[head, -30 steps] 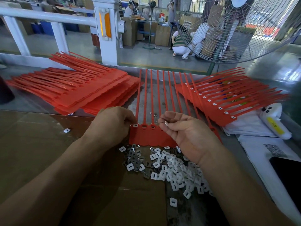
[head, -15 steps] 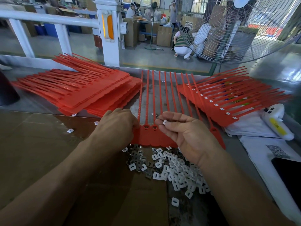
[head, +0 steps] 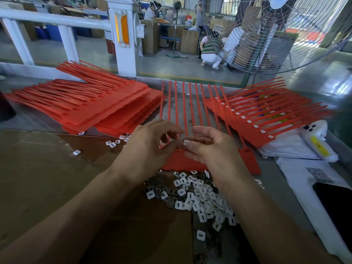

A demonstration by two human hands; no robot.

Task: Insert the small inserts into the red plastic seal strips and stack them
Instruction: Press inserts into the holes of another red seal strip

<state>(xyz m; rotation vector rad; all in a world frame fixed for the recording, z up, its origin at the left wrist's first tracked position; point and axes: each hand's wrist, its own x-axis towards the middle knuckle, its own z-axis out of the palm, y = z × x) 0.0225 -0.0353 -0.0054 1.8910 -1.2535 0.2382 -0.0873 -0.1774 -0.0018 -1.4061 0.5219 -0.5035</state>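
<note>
Red strips without inserts make one stack (head: 106, 109) toward the worktop's far left edge. Over one comb of about ten strips (head: 182, 161) at centre, left hand (head: 150, 147) hovers with fingers loosely curled, empty; right hand (head: 211, 147) pinches one white insert (head: 186, 142). Seating seems underway; next, press it squarely into a socket. Uncountable loose inserts (head: 200, 197) lie nearer; one finished stack (head: 266, 119) sits right.

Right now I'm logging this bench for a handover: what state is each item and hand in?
Seal strip sheet: flat on the bench, under both hands.
White insert: pinched in right hand.
Left hand: fingers curled over the sheet.
Left stack: no inserts visible.
Right stack: inserts fitted.
Loose inserts: heaped.
</note>
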